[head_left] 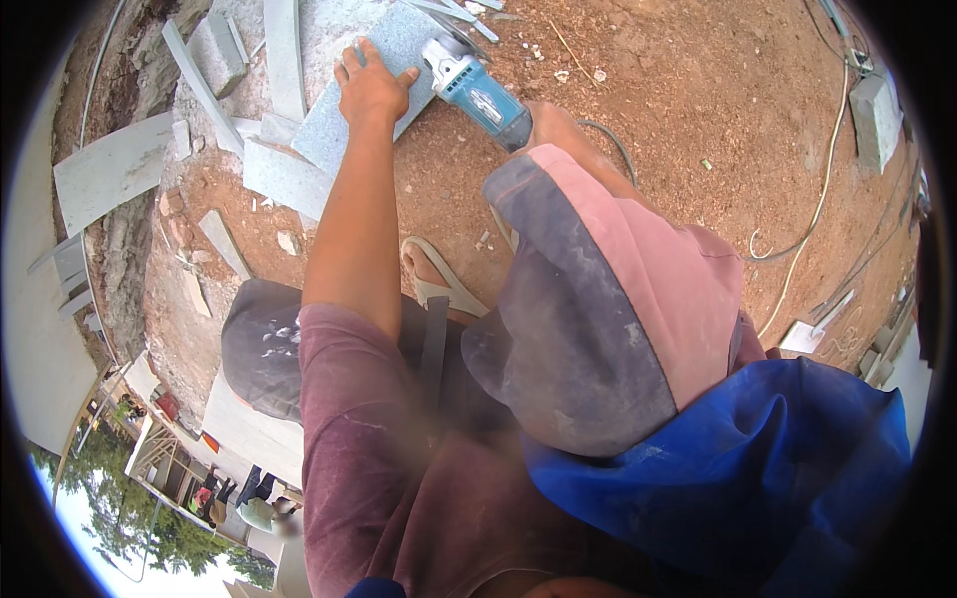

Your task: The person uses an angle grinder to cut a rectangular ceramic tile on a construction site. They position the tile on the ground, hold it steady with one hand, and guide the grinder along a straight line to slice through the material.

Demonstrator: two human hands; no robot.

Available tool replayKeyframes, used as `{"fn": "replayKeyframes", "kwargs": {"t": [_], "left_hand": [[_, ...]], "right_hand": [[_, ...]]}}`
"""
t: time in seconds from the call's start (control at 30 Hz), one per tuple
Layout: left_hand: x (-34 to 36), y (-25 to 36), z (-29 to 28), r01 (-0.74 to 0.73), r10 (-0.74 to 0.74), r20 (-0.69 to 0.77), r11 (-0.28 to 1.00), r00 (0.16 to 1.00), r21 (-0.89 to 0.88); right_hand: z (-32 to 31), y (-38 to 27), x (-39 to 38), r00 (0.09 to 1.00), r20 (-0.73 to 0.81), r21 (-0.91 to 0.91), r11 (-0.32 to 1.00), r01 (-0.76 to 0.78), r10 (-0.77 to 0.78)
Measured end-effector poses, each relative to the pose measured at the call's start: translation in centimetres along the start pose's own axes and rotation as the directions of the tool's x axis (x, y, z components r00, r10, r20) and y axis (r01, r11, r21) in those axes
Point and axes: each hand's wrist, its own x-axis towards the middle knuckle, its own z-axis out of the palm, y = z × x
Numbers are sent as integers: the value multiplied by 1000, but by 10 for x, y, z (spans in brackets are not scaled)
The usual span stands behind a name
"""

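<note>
My left hand [374, 90] lies flat with spread fingers on a speckled blue-grey stone slab [321, 132], near the top of the view. My right hand [550, 128] is wrapped round the rear of a teal angle grinder [486, 104]. The grinder's silver head is at the slab's right edge, just right of my left hand. Its disc shows only in part, so I cannot tell whether it touches the stone. A dark cord [620, 149] trails behind my right hand.
Other slab pieces [284, 60] and thin offcut strips [469, 15] lie around the slab. My sandalled foot [439, 279] stands on reddish dirt below it. A pale cable [819, 204] crosses the ground at right, near a grey block [876, 122]. A blue cloth [718, 478] fills the lower right.
</note>
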Motion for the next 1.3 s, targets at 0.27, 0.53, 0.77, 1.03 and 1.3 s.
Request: {"fn": "replayKeyframes", "kwargs": {"t": [0.27,0.53,0.77,1.03,1.3], "left_hand": [[1,0,1,1,-1,0,1000,1000,-10],[2,-1,1,12,-12,1,1000,1000,-4],[0,3,-1,9,-9,11,1000,1000,4],[0,2,1,1,-1,9,1000,1000,-4],[-2,6,-2,29,-28,15,999,999,-24]], "right_hand": [[6,11,-2,999,-26,24,1000,-18,18],[10,12,-4,998,-66,77,997,-8,13],[17,24,-4,995,-100,135,991,-8,22],[-4,0,-6,1000,-20,2,1000,3,-3],[-11,-14,1,1000,19,14,1000,-17,16]]}}
